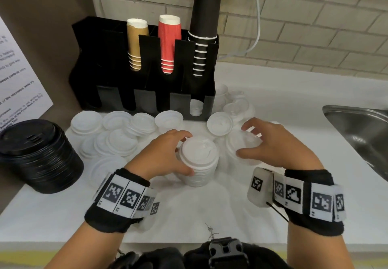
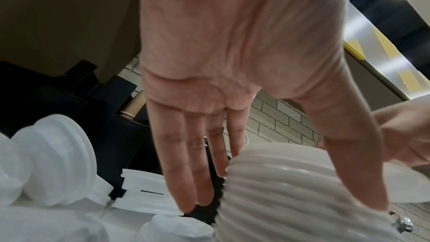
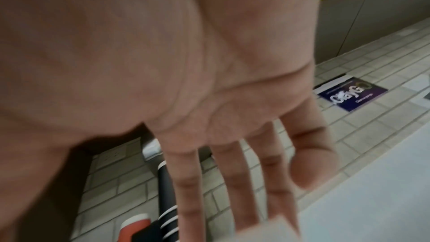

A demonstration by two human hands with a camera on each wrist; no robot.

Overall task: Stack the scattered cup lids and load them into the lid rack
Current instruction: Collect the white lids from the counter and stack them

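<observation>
Left grip (image 1: 165,153) round ribbed white lid stack (image 1: 198,161), right grip (image 1: 275,142) on translucent lid (image 1: 244,144)

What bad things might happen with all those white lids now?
The tall white lid stack under the left hand might tip, since only fingers and thumb steady it. The right hand lifting a lid could nudge the stack or the loose lids scattered close beside it.
</observation>
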